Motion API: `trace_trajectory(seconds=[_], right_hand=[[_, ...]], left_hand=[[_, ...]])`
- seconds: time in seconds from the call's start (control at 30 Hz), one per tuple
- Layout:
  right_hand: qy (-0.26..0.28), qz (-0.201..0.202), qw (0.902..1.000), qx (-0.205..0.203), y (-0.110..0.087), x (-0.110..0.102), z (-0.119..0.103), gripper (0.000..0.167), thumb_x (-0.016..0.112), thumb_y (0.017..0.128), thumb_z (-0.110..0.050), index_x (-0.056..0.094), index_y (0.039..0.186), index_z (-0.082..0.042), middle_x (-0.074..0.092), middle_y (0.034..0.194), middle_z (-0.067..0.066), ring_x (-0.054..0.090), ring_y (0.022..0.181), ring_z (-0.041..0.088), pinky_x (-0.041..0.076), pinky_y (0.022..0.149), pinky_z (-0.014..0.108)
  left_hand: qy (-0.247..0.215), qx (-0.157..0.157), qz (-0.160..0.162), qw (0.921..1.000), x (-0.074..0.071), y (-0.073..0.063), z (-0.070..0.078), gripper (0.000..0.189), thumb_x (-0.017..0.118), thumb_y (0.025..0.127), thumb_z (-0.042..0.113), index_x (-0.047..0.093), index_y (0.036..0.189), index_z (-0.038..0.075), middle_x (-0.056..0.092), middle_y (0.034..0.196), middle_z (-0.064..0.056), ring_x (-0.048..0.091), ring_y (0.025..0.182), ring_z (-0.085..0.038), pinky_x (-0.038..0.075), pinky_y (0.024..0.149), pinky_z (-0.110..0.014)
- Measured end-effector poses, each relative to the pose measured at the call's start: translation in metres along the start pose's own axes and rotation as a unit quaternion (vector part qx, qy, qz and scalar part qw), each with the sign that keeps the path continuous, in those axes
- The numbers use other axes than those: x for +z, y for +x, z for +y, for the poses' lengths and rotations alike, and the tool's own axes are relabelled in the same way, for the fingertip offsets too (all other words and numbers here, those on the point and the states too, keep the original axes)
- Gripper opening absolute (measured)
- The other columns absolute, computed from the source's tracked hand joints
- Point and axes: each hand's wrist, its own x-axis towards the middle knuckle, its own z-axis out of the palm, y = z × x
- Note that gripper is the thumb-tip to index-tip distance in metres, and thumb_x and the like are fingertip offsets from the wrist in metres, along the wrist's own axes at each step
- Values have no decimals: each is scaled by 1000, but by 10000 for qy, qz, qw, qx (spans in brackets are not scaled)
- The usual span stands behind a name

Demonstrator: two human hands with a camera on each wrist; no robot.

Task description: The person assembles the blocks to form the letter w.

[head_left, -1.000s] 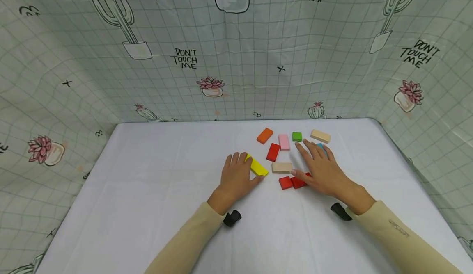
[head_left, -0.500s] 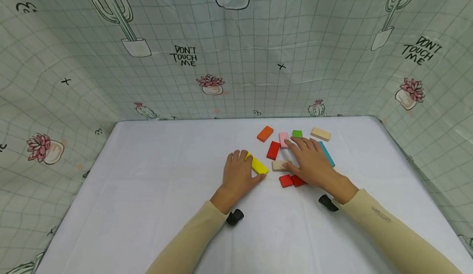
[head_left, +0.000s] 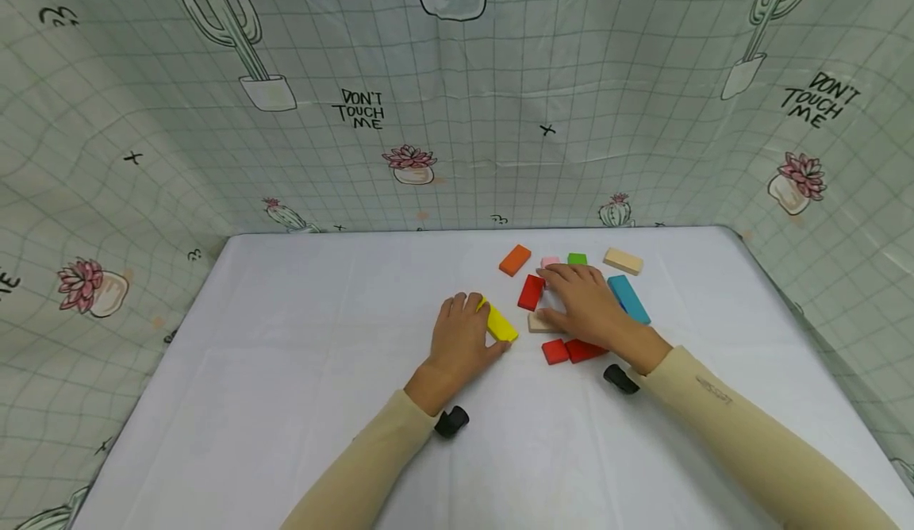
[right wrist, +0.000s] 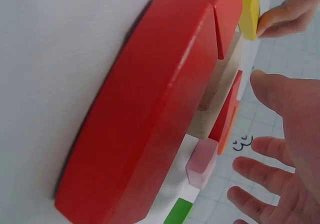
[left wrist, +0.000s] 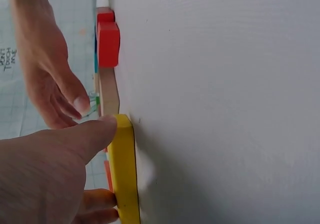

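Observation:
My left hand (head_left: 460,339) rests on the table around a yellow block (head_left: 502,324). In the left wrist view its thumb touches one end of that block (left wrist: 125,169), with other fingertips against the side. My right hand (head_left: 589,304) hovers over the cluster, its fingers spread and holding nothing in the right wrist view. Below it lie a light wooden block (head_left: 543,324), mostly covered, and a long red block (head_left: 585,351). A red block (head_left: 531,292) and a partly hidden pink block (head_left: 550,261) are by its fingertips.
A small red block (head_left: 554,351) lies in front. An orange block (head_left: 515,260), a green block (head_left: 577,259) and another wooden block (head_left: 623,260) sit farther back. A blue block (head_left: 628,300) is right of my right hand. Patterned cloth (head_left: 457,117) surrounds the white table (head_left: 321,355).
My right hand has moved left, from over the blue block to above the wooden, red and pink blocks, uncovering the blue one. My left hand stays almost still at the yellow block.

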Motion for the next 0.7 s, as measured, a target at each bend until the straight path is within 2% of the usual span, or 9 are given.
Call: trace_trajectory(seconds=[0.27, 0.7], right_hand=[[88, -9, 9999, -116, 10, 1, 1, 61, 80, 95, -25, 59, 148, -2, 56, 152, 23, 47, 140, 49, 33, 118, 69], [98, -139, 9996, -212, 16, 3, 0, 57, 82, 94, -26, 65, 141, -1, 63, 145, 22, 50, 137, 45, 35, 118, 66]], left_hand=[[-80, 147, -201, 9997, -5, -4, -7, 69, 78, 92, 54, 66, 144, 10, 60, 147, -5, 50, 137, -28, 39, 120, -45], [-248, 313, -447, 9982, -9, -11, -20, 66, 78, 93, 53, 65, 146, 15, 58, 155, -1, 48, 143, -29, 35, 122, -47]])
